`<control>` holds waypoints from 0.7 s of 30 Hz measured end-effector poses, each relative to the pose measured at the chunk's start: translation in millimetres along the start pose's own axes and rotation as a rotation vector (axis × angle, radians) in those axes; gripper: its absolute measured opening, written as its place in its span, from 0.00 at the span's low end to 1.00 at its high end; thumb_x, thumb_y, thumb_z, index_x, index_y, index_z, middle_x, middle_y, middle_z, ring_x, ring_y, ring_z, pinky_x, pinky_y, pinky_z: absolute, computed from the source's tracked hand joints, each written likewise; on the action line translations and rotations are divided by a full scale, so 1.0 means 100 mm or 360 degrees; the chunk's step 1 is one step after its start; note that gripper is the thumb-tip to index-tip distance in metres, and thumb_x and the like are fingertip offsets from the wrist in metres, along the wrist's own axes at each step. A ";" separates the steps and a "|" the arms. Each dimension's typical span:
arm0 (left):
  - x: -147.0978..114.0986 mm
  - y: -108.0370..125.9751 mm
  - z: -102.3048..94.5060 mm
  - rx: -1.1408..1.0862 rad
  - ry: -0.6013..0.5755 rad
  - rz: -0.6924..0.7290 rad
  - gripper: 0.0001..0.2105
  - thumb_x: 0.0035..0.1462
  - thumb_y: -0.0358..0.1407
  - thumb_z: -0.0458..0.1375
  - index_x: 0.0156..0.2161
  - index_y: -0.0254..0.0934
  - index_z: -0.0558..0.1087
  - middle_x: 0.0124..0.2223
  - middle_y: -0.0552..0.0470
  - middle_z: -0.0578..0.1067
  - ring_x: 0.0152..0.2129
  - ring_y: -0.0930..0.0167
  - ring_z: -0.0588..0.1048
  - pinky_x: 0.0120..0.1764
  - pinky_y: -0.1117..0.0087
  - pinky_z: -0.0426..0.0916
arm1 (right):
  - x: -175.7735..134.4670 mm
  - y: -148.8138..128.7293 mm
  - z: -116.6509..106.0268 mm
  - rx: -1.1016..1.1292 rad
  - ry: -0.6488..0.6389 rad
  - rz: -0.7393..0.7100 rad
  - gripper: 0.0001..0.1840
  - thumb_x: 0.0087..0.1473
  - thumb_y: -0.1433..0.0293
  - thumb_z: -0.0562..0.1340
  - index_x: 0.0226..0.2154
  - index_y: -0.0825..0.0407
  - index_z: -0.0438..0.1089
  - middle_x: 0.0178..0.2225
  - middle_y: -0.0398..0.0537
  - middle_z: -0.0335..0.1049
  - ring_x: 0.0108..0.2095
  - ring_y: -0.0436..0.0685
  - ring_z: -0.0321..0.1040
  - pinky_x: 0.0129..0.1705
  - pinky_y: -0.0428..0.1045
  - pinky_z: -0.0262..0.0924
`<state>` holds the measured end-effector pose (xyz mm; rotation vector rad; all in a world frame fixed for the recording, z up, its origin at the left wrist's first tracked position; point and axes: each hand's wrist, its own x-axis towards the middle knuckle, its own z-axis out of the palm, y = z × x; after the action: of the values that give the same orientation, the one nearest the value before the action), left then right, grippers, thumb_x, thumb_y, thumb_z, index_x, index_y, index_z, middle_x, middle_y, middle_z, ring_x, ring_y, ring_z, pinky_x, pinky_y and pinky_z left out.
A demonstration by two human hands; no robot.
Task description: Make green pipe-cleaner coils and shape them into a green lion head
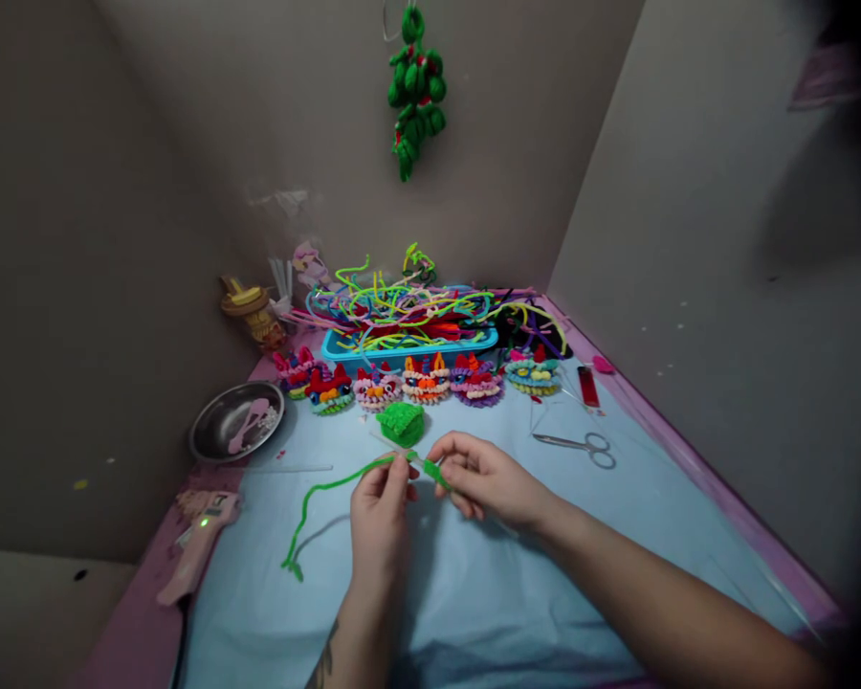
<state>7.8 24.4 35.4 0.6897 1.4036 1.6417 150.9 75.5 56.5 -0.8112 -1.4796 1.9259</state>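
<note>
A fuzzy green pipe cleaner [330,485] runs between my two hands, its long loose tail trailing left over the blue sheet. My left hand [380,507] is closed, pinching it between thumb and forefinger. In the closed fingers of my right hand [488,474] is the wound green part [434,471], which seems to sit around a thin pale stick [384,439]. The far end of that stick pokes out beyond my left fingertips. Just past my hands rests a rounded green piece [402,423] made of coiled pipe cleaner.
Several colourful pipe-cleaner faces [426,381] line up before a blue tray [408,352] heaped with pipe cleaners. Scissors [588,446] lie right. At left are a metal bowl [205,421], a clear rod [287,469] and a pink glue gun [201,545] with a cord.
</note>
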 end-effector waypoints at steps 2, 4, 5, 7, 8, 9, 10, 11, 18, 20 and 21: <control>-0.01 -0.01 0.00 0.0044 0.0025 0.0042 0.17 0.45 0.48 0.64 0.27 0.32 0.74 0.23 0.52 0.72 0.21 0.74 0.69 0.25 0.75 0.62 | 0.01 0.03 -0.01 0.0103 -0.0034 0.0033 0.20 0.46 0.60 0.66 0.38 0.52 0.61 0.24 0.36 0.67 0.13 0.42 0.57 0.13 0.39 0.50; -0.01 -0.01 -0.01 0.0104 0.0016 0.0058 0.17 0.47 0.47 0.63 0.25 0.32 0.74 0.22 0.53 0.71 0.20 0.75 0.67 0.24 0.76 0.61 | 0.00 0.03 -0.01 0.0159 -0.0057 0.0079 0.21 0.44 0.61 0.68 0.36 0.52 0.61 0.22 0.35 0.67 0.12 0.42 0.57 0.12 0.38 0.48; -0.01 -0.02 -0.01 0.0142 0.0005 0.0057 0.17 0.48 0.47 0.63 0.25 0.32 0.73 0.22 0.54 0.70 0.19 0.76 0.66 0.24 0.76 0.60 | 0.00 0.03 -0.01 0.0187 -0.0071 0.0095 0.20 0.45 0.61 0.68 0.35 0.52 0.60 0.21 0.35 0.67 0.12 0.42 0.57 0.12 0.38 0.47; 0.00 -0.02 -0.02 0.0181 0.0016 0.0038 0.16 0.49 0.46 0.63 0.24 0.32 0.72 0.21 0.56 0.68 0.18 0.77 0.64 0.22 0.78 0.59 | -0.01 0.01 -0.02 0.0281 -0.0122 0.0113 0.19 0.47 0.59 0.66 0.34 0.53 0.61 0.19 0.37 0.68 0.11 0.42 0.56 0.11 0.38 0.46; 0.01 -0.02 -0.02 0.0146 0.0040 0.0012 0.15 0.48 0.45 0.63 0.25 0.32 0.72 0.21 0.56 0.69 0.18 0.78 0.64 0.21 0.78 0.59 | -0.01 0.00 -0.03 0.0347 -0.0143 0.0110 0.19 0.47 0.59 0.66 0.34 0.53 0.61 0.19 0.37 0.68 0.11 0.42 0.56 0.11 0.38 0.46; 0.02 -0.01 -0.02 0.0063 0.0071 -0.0033 0.15 0.47 0.45 0.64 0.26 0.32 0.72 0.23 0.55 0.70 0.18 0.78 0.65 0.20 0.79 0.58 | -0.01 -0.01 -0.04 0.0409 -0.0153 0.0100 0.19 0.47 0.58 0.65 0.34 0.53 0.61 0.18 0.38 0.68 0.11 0.42 0.56 0.11 0.38 0.46; 0.02 0.00 -0.01 -0.0054 0.0091 -0.0110 0.15 0.46 0.44 0.65 0.28 0.32 0.73 0.27 0.53 0.72 0.20 0.77 0.67 0.19 0.79 0.58 | 0.00 -0.02 -0.05 0.0456 -0.0144 0.0086 0.19 0.47 0.58 0.65 0.34 0.53 0.61 0.18 0.38 0.68 0.11 0.42 0.56 0.11 0.38 0.46; 0.02 0.01 -0.01 -0.0180 0.0084 -0.0231 0.15 0.46 0.44 0.65 0.31 0.32 0.74 0.31 0.50 0.74 0.21 0.77 0.69 0.18 0.80 0.59 | 0.00 -0.03 -0.06 0.0480 -0.0119 0.0072 0.19 0.48 0.57 0.65 0.34 0.53 0.61 0.19 0.38 0.68 0.11 0.42 0.57 0.11 0.38 0.46; -0.12 0.11 0.02 -0.0018 -0.0301 -0.0362 0.17 0.45 0.44 0.66 0.35 0.31 0.77 0.31 0.45 0.77 0.23 0.73 0.72 0.20 0.78 0.66 | 0.03 0.02 -0.07 0.0338 -0.0077 0.0056 0.23 0.48 0.55 0.65 0.37 0.52 0.60 0.23 0.40 0.71 0.13 0.43 0.60 0.13 0.39 0.49; -0.14 0.13 0.02 0.0252 -0.0226 0.0042 0.13 0.46 0.41 0.65 0.36 0.34 0.78 0.32 0.46 0.77 0.25 0.71 0.73 0.23 0.75 0.69 | 0.02 0.03 -0.05 0.0290 -0.0083 0.0041 0.22 0.48 0.54 0.65 0.37 0.52 0.59 0.23 0.40 0.71 0.13 0.43 0.60 0.13 0.39 0.49; -0.14 0.14 0.03 0.0373 -0.0192 0.0188 0.11 0.47 0.40 0.64 0.35 0.36 0.78 0.33 0.46 0.77 0.25 0.71 0.73 0.24 0.75 0.69 | 0.02 0.03 -0.04 0.0262 -0.0078 0.0038 0.22 0.48 0.55 0.65 0.36 0.51 0.58 0.23 0.40 0.71 0.13 0.43 0.60 0.13 0.39 0.49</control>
<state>13.4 13.2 51.5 1.0064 1.5054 1.5104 152.8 78.8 52.2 -0.7153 -1.3234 2.0675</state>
